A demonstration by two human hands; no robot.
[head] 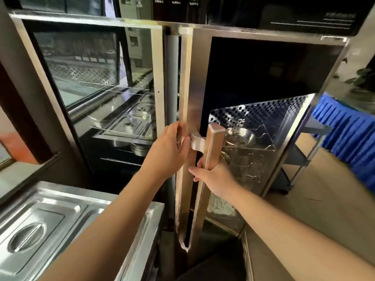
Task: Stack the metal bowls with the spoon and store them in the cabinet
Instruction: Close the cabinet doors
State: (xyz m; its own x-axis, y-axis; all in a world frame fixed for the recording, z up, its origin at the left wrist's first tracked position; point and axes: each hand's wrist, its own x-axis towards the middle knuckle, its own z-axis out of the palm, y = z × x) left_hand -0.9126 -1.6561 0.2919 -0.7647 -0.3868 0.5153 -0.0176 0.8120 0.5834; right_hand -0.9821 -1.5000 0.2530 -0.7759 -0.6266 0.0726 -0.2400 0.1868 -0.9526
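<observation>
A tall steel cabinet with two glass doors fills the view. My right hand (213, 175) is closed around the long vertical handle (215, 145) of the right door (263, 110). My left hand (170, 147) rests flat against the left edge of that door's frame, fingers spread, holding nothing. Through the right door's glass a metal bowl (240, 136) sits on a wire rack inside. No spoon is visible. Behind the left door (97, 78), steel pans and stacked bowls (140, 148) lie on wire shelves.
A steel counter with a lidded food pan (40, 226) stands at the lower left, close to my left arm. A grey trolley (300, 159) and a table with a blue skirt (351, 138) are to the right.
</observation>
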